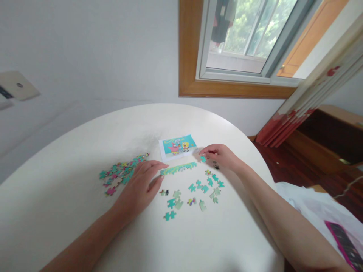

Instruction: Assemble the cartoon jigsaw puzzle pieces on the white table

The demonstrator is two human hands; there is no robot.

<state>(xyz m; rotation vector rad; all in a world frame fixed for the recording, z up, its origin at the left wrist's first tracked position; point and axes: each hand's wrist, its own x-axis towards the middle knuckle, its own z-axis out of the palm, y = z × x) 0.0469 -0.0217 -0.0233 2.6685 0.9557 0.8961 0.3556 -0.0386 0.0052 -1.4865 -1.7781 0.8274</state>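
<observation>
A strip of joined jigsaw pieces [178,169], teal with yellow-green swirls, lies flat on the white table [181,241]. My left hand [144,179] rests at its left end, thumb below and index finger above, gripping that end. Beyond the strip's right end, my right hand [219,155] pinches a teal puzzle piece [203,159] just above the table. This piece is apart from the strip. Behind the strip lies a reference picture [178,146] with a pink and a yellow cartoon figure on teal. Part of the pile of loose puzzle pieces [121,172] is hidden behind my left hand.
Several loose teal and pale green pieces [204,188] are spread in front of the strip. A dark piece [216,165] lies under my right wrist. The round table meets a wall with a window [241,37]. At right are a curtain [286,121] and a pink-edged phone [342,241].
</observation>
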